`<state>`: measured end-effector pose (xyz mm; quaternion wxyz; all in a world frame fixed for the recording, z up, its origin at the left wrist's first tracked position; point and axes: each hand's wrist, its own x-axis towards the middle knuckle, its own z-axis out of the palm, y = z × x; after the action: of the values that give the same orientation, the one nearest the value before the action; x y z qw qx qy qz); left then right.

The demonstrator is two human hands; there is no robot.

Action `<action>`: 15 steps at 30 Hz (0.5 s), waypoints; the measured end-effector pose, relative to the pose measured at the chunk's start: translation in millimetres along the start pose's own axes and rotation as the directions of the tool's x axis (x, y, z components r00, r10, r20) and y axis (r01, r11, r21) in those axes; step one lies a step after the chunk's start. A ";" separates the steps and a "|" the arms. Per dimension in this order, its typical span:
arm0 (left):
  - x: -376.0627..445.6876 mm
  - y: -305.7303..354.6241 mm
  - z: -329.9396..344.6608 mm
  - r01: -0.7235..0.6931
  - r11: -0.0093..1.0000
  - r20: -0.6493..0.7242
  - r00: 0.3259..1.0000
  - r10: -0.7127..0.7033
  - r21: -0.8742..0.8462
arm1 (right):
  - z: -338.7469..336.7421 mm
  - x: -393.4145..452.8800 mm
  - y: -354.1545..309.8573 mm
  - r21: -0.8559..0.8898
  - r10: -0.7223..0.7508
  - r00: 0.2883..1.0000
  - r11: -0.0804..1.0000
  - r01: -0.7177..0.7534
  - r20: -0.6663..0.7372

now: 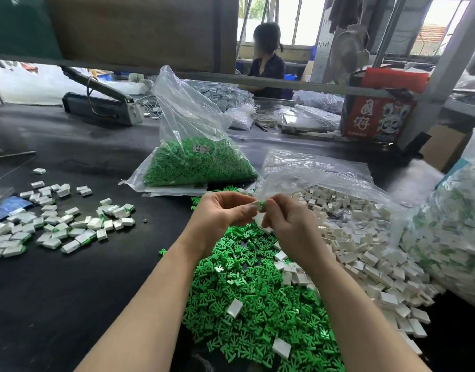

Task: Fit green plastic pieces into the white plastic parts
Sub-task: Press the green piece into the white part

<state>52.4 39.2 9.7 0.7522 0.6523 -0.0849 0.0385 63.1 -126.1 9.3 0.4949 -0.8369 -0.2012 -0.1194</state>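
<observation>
Pressing a green piece into a white part

Above the tabletop's near edge, my left hand (225,210) pinches the white part (258,218); my right hand (284,224) pinches the green piece (262,204). I should line it up squarely, then push gently.

Bright daylight from rear windows (298,20), glare on plastic bags (188,108), wide-angle edge bending

Red carton (376,122): "國潮". Bag label (201,148) illegible.
</observation>
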 end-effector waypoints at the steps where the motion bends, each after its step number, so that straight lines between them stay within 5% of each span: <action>1: 0.1 -0.6 0.4 -0.002 1.000 0.010 1.000 0.002 0.024 | 1.2 0.0 0.2 -0.039 -0.020 1.000 0.999 0.020 0.010; 9: -0.5 -5.2 6.1 0.055 0.960 0.200 0.973 -0.113 0.274 | 1.1 -0.5 3.0 -0.011 0.001 1.000 1.000 -0.001 -0.006; 15: -3.3 -5.6 10.8 0.037 0.970 0.233 0.968 -0.095 0.242 | 0.9 0.7 3.8 -0.012 0.053 0.998 0.999 -0.053 0.041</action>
<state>49.3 27.9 5.1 0.6542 0.7392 -0.1493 -0.0569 65.5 -126.8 6.2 0.4890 -0.8469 -0.1886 -0.0900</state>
